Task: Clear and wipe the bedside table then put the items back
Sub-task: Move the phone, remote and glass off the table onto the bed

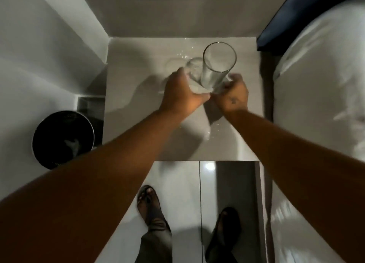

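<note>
A: Hands?
B: Left hand point(182, 94) wrapped round small glass point(194, 73); right hand point(234, 96) gripping tall glass point(217, 65) at its base.
A: Where?
B: Over white bedside table point(138, 69), beside bed point(320, 75).

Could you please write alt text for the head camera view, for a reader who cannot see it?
Seen from above, a person's two hands each hold a clear glass over a white bedside table: the right hand a tall glass, the left hand a blurred shorter glass. A black bin stands left, a bed right.
</note>
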{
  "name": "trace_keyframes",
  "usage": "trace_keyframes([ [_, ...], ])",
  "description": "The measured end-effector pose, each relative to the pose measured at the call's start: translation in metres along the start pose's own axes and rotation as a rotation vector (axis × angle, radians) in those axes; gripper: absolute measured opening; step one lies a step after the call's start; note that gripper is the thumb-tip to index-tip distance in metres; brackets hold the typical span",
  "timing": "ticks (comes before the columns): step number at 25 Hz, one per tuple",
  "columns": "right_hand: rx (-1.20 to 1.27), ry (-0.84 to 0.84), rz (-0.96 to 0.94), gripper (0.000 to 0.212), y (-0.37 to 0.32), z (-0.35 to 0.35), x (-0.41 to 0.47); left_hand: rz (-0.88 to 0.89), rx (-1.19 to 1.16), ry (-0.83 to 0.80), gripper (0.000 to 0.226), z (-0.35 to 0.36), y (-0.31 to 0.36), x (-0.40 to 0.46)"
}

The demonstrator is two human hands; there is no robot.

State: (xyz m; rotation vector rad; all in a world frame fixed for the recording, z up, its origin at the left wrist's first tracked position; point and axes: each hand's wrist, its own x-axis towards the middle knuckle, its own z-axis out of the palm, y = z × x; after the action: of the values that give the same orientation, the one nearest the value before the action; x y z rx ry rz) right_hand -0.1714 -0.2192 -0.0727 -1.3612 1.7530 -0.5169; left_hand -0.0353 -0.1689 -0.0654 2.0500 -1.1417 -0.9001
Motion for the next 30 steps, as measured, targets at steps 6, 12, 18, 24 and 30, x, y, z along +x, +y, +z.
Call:
trace_keyframes([
  [6, 0.078, -0.126, -0.165, 0.049, -0.012, 0.004, 0.016, 0.216, -0.022, -0.146, 0.097, -0.003, 0.041, 0.034],
  [12, 0.287, -0.032, -0.317, 0.061, -0.002, -0.093, -0.056, 0.261, -0.206, -0.508, 0.078, -0.032, 0.122, -0.003],
  [18, 0.317, 0.203, -0.208, 0.062, 0.054, -0.321, -0.160, 0.507, -0.258, -1.106, 0.074, 0.060, 0.272, -0.092],
  [24, 0.070, 0.498, -0.050, 0.063, 0.141, -0.442, -0.183, 1.168, 0.489, -1.113, 0.074, 0.215, 0.402, -0.162],
  [30, 0.055, 0.446, 0.027, 0.067, 0.186, -0.471, -0.128, 1.149, 0.694, -1.060, 0.079, 0.295, 0.412, -0.146],
])
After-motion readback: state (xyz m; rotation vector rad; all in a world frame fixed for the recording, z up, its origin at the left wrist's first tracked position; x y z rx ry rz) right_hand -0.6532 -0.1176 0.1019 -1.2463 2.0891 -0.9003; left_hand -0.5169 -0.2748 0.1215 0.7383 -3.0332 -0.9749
